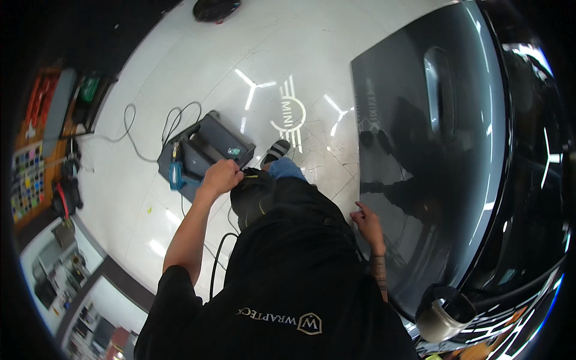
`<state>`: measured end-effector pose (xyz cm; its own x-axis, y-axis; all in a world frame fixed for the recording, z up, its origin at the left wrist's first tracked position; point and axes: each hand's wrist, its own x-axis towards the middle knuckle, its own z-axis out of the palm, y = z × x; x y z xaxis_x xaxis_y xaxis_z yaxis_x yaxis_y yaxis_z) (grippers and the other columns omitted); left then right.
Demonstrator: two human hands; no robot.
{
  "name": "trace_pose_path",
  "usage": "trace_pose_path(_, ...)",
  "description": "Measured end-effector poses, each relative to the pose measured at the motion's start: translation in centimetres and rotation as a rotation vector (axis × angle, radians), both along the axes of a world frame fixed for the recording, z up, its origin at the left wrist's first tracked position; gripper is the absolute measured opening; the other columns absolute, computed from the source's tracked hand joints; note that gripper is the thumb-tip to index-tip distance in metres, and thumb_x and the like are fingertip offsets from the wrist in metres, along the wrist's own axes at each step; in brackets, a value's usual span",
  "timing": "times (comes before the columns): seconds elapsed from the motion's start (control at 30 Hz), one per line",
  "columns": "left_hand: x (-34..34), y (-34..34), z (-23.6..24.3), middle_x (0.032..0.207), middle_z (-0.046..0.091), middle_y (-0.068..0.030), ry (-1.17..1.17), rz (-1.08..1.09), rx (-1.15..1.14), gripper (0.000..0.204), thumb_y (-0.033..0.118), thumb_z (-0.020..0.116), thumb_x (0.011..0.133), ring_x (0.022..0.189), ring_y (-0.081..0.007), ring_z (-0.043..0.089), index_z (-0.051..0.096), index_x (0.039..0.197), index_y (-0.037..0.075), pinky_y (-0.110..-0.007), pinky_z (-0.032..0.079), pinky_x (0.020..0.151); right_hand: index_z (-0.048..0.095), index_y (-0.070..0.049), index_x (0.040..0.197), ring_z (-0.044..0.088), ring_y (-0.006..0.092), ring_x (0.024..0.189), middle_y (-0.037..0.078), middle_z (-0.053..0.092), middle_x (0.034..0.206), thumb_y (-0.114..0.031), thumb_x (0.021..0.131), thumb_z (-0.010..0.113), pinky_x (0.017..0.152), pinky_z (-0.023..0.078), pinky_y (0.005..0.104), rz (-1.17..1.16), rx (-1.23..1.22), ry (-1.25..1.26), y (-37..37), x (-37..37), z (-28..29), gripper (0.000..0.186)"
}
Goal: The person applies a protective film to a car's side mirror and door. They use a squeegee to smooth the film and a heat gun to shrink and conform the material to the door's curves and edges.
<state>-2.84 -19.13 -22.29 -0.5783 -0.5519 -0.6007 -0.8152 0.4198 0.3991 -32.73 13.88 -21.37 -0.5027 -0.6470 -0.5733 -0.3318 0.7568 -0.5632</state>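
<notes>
While the left hand (221,177) sits at ten o'clock from the wearer's waist, its fingers are curled narrowly at the edge of what looks like a black hip pouch (249,192); whether they pinch anything small, I cannot tell. That pouch should be light and pliable, best held by its rim; its contents are hidden. Toward four o'clock, the right hand (367,223) has loosely bent, parted fingers with nothing visible in them, beside the near edge of a glossy grey car door (414,156) at three o'clock; contact cannot be told. The door should be stiff, heavy and slick, its finish easily scratched, with the recessed door handle (441,90) at two o'clock the surest hold. Farther out, at ten o'clock, a dark low tool caddy (223,135) with trough-like sections bears a teal heat gun (175,173), likely rigid and best taken by its body, away from the metal nozzle. At nine o'clock stands an orange rack (41,102), with a panel of coloured swatches (27,177) below.
</notes>
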Motion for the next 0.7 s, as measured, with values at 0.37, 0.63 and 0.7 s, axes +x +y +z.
trace_pose_path(0.37, -3.8, -5.9, -8.8, 0.089, 0.06, -0.0263, -0.093, -0.521, -0.095, 0.037, 0.031, 0.051, 0.089, 0.088, -0.0439, 0.058, 0.059, 0.086, -0.005, -0.052, 0.046, 0.077, 0.058, -0.008, 0.117, 0.062, 0.0384, 0.086, 0.021, 0.066, 0.087, -0.034, 0.082, 0.062, 0.079, 0.048, 0.0466, -0.302, 0.154, 0.132, 2.8, 3.2, 0.8, 0.043)
trace_pose_path(0.63, -10.2, -7.8, -4.6, 0.071, 0.063, -0.0221, -0.003, -0.553, -0.123, 0.039, 0.035, 0.064, 0.084, 0.07, -0.0411, 0.06, 0.066, 0.076, -0.003, -0.048, 0.046, 0.065, 0.059, -0.006, 0.115, 0.066, 0.0309, 0.075, 0.018, 0.067, 0.087, -0.028, 0.085, 0.062, 0.07, 0.052, 0.039, -0.793, 0.142, 0.218, 8.0, 12.1, -1.2, 0.037)
trace_pose_path(0.7, -10.4, -8.7, -5.3, 0.068, 0.062, -0.0226, 0.027, -0.568, -0.099, 0.041, 0.036, 0.062, 0.086, 0.068, -0.0418, 0.06, 0.067, 0.077, -0.004, -0.048, 0.046, 0.064, 0.061, -0.002, 0.107, 0.066, 0.0223, 0.066, 0.014, 0.067, 0.083, -0.022, 0.087, 0.06, 0.062, 0.052, 0.0324, -1.227, -0.094, 0.268, 10.4, 13.2, 0.4, 0.028)
